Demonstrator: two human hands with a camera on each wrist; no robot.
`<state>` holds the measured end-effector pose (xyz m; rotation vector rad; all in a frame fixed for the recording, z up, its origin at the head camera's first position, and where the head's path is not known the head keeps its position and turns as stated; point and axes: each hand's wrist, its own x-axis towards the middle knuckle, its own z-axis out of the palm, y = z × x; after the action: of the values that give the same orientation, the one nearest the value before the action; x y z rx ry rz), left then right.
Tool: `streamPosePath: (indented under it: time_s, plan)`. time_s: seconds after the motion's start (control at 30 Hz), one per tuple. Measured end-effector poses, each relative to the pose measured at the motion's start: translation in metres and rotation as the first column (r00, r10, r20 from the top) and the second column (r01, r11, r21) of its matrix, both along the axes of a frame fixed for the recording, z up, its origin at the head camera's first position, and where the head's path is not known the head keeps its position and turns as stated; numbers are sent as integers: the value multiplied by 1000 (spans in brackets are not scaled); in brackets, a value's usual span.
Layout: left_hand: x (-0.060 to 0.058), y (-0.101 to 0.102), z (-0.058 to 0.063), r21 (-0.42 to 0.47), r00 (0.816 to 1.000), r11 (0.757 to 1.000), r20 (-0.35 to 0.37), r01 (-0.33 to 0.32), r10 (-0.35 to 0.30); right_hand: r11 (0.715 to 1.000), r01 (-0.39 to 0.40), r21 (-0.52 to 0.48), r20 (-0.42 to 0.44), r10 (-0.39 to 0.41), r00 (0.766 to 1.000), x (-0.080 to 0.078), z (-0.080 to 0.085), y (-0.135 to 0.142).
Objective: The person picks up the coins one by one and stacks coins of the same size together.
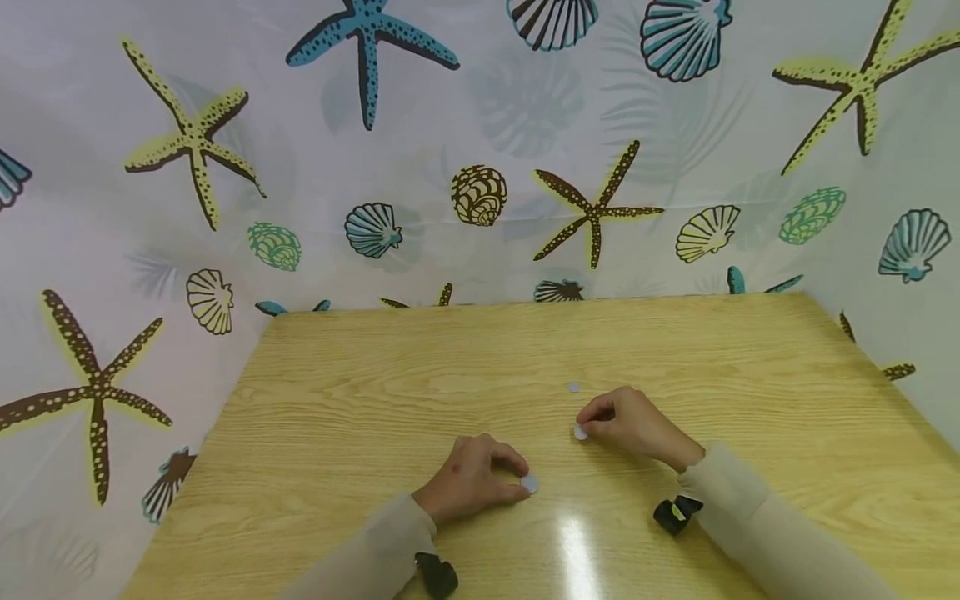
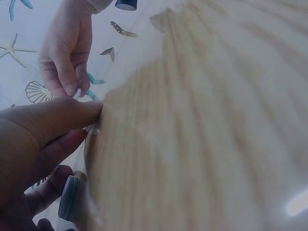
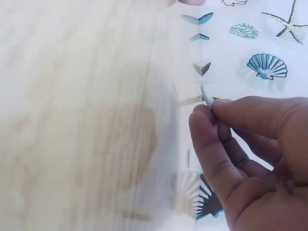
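Observation:
In the head view my left hand (image 1: 474, 479) pinches a small white disc (image 1: 529, 483) between thumb and index finger, just above or at the tabletop. My right hand (image 1: 628, 425), farther away and to the right, holds another small white disc (image 1: 581, 432) at its fingertips. The right wrist view shows that disc (image 3: 207, 98) tilted on edge. A third small pale disc (image 1: 573, 387) lies on the wood beyond the right hand. Beside the curled left fingers, the left wrist view shows a grey-green, round-edged object (image 2: 70, 198); whether the hand holds it I cannot tell.
Both hands work over a wood-grain table (image 1: 337, 375). A white cloth (image 1: 420, 167) printed with starfish and shells hangs behind it and at both sides. Dark wrist devices (image 1: 437, 575) sit at the sleeve cuffs, and a bright reflection lies near the front.

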<state>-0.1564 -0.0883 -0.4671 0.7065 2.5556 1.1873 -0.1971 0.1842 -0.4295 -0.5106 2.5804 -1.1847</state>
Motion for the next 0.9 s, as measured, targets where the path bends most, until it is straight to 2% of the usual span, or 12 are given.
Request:
streamPosePath:
  time_s: [0.67, 0.9]
  plan:
    - [0, 0, 0, -16, 1000, 1000, -16, -4, 4, 993, -112, -45, 32, 114, 993, 29, -2, 1]
    - [-1, 1, 0, -22, 1000, 1000, -12, -6, 6, 992, -115, -49, 30, 116, 993, 35, -4, 0]
